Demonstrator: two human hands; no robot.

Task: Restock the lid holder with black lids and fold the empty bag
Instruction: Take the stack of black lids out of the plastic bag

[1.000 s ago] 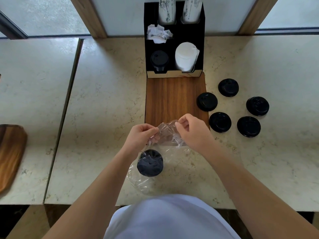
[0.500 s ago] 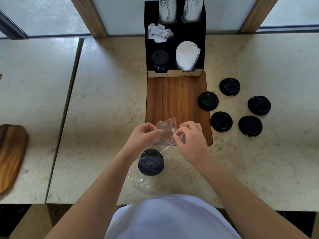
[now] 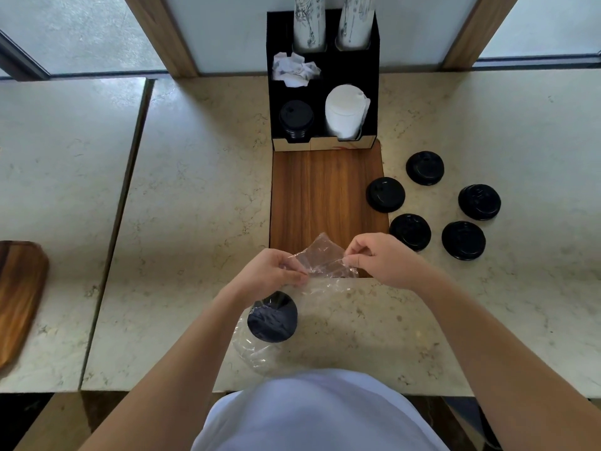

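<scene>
A clear plastic bag (image 3: 322,263) lies at the near edge of the counter, its mouth stretched between my hands. My left hand (image 3: 273,271) pinches the mouth's left side and my right hand (image 3: 379,258) pinches its right side. A black lid (image 3: 272,317) sits inside the bag's lower end, below my left wrist. Several loose black lids (image 3: 409,231) lie on the counter to the right. The black lid holder (image 3: 374,76) stands at the back, with a short stack of black lids (image 3: 296,120) in its front left slot.
A wooden board (image 3: 328,196) lies between the holder and my hands. White lids (image 3: 344,112) fill the holder's front right slot, crumpled paper (image 3: 294,70) sits behind, and two cup stacks (image 3: 309,21) rise at the back. Another wooden board (image 3: 19,294) lies on the left table.
My hands have drawn apart, pulling the bag's mouth wider and flatter. The lid inside the bag has stayed in place.
</scene>
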